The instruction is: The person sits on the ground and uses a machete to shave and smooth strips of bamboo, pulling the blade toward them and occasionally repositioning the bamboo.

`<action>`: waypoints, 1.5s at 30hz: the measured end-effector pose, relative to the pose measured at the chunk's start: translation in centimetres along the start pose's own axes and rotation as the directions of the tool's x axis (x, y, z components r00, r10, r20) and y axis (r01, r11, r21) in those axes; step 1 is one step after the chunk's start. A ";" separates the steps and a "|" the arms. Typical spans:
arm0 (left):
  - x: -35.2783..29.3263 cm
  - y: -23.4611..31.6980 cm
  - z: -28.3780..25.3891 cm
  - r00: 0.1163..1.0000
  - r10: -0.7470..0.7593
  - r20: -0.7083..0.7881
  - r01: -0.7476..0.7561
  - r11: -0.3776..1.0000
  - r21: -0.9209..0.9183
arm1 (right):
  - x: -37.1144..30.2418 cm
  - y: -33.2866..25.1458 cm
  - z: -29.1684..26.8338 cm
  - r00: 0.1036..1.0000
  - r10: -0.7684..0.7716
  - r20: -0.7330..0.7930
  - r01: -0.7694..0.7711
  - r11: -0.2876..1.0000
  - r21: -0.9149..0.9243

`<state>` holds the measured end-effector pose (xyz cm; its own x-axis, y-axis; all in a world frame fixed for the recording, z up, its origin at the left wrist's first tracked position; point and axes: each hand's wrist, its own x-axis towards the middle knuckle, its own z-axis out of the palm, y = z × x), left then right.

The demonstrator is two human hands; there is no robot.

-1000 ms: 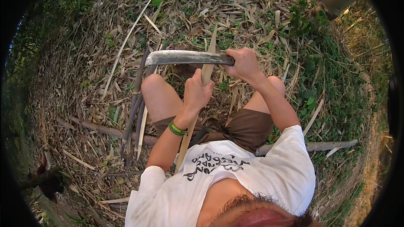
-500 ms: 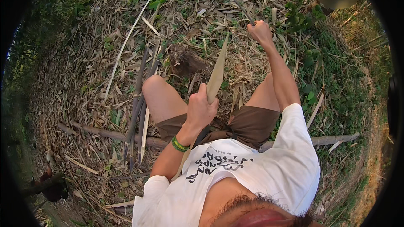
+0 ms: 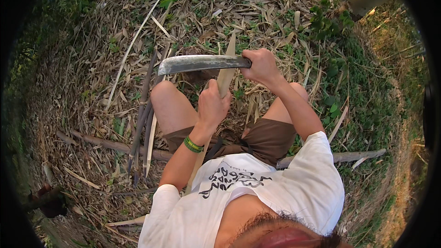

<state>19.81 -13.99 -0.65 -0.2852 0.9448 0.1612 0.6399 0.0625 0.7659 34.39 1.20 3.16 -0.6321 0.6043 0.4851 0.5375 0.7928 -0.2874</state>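
My left hand [image 3: 214, 104] is closed round a pale, flat bamboo strip [image 3: 225, 80] that narrows to a point at its far end. The strip's lower part runs back under my left forearm and along my shirt. In my right hand [image 3: 262, 68] is the handle of a machete [image 3: 197, 64], mostly covered by my fingers. Its long, slightly curved blade points left and crosses over the strip beyond my left hand. Whether the blade touches the strip, I cannot tell. Behind the blade sits a brown stump [image 3: 195, 77], partly hidden.
Several dark bamboo poles [image 3: 146, 98] lie left of my left knee, beside a pale strip [image 3: 150, 142]. A long, thin, pale strip [image 3: 133, 43] stretches toward the far edge. A log [image 3: 344, 156] lies crosswise at my hips. Dry leaves cover the ground; green plants [image 3: 328, 23] grow at right.
My right hand has come down and left, swinging the machete from pointing away to lying across the strip. My left hand and the strip have shifted slightly left, with the strip more upright.
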 end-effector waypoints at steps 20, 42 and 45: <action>-1.6 -1.1 -0.4 0.999 -0.046 -0.022 0.046 0.999 -0.028 | 0.8 6.2 -0.1 0.935 0.354 0.031 -0.355 0.934 0.025; -2.0 1.0 -0.9 0.997 -0.024 -0.072 0.030 0.996 0.083 | 0.9 2.9 -2.7 0.789 0.435 0.434 -0.586 0.320 0.744; -1.9 0.8 -0.4 0.990 0.093 -0.110 -0.091 0.996 0.024 | 1.3 0.2 -1.8 0.825 0.379 0.419 -0.518 0.210 0.829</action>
<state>20.56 -15.90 -0.14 -0.3014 0.9055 0.2988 0.6797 -0.0157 0.7333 34.72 1.96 5.23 -0.5516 0.8323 -0.0551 -0.0223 -0.0807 -0.9965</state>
